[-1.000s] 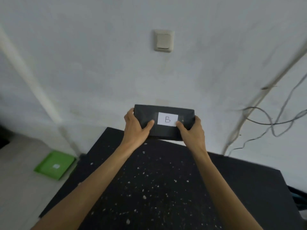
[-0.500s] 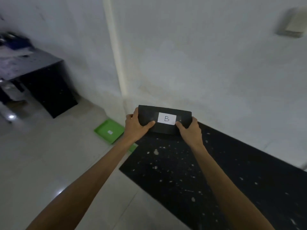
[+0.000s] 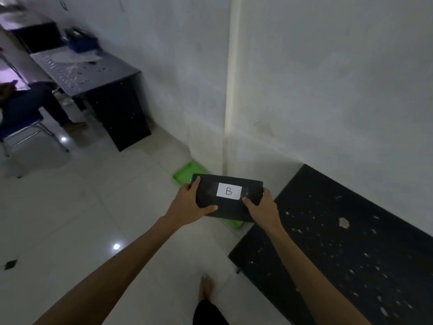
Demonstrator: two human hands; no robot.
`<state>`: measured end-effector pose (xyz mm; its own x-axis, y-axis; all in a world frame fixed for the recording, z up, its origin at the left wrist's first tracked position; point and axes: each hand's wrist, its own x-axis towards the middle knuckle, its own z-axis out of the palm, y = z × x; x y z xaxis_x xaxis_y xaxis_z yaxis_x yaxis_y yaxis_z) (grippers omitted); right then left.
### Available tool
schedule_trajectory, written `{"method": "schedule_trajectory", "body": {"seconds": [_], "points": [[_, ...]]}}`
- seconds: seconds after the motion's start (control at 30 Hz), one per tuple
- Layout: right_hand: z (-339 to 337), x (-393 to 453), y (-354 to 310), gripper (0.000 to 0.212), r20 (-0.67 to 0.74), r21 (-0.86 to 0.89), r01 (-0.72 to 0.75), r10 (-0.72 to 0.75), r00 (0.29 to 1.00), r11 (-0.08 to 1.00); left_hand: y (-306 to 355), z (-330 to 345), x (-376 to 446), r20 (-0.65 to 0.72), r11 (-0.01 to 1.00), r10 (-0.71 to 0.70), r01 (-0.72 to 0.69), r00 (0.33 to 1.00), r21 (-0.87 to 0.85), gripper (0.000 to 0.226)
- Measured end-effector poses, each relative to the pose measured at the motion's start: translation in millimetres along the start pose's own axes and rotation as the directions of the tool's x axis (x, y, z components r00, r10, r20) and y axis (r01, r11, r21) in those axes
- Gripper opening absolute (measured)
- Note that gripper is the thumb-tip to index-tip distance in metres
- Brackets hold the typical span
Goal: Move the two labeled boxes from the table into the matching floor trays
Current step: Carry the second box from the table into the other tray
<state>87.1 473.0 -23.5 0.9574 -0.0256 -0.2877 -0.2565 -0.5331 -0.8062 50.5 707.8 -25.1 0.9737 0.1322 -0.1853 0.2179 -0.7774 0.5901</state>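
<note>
A black box (image 3: 228, 208) with a white label marked "B" is held in the air past the table's left end. My left hand (image 3: 189, 204) grips its left end and my right hand (image 3: 262, 211) grips its right end. Behind and below the box, a green tray (image 3: 185, 173) lies on the floor by the wall corner. Another bit of green tray (image 3: 234, 223) shows under the box's near edge. The box hides most of both green parts, and any tray label is hidden.
The black speckled table (image 3: 339, 249) stands to the right against the wall. My bare foot (image 3: 206, 288) is on the white tiled floor. A dark desk (image 3: 98, 83) and a seated person (image 3: 28, 106) on a chair are at the far left.
The view has swung left and down. The box, still in both hands, has gone from over the table's left end to out over the floor trays.
</note>
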Motion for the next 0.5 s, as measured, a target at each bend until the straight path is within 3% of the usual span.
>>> {"method": "schedule_trajectory", "body": {"seconds": [0.17,0.5], "points": [[78,56,-11,0.092,0.023,-0.073,-0.006,0.007,1.000,0.997,-60,-16,60,0.061,0.997,-0.047,0.043,0.997,0.065,0.124],[189,176,-74,0.088,0.169,-0.156,-0.058,0.084,0.982,0.986,-155,-70,208,0.221,0.991,-0.135,0.133,0.966,0.024,0.121]]}}
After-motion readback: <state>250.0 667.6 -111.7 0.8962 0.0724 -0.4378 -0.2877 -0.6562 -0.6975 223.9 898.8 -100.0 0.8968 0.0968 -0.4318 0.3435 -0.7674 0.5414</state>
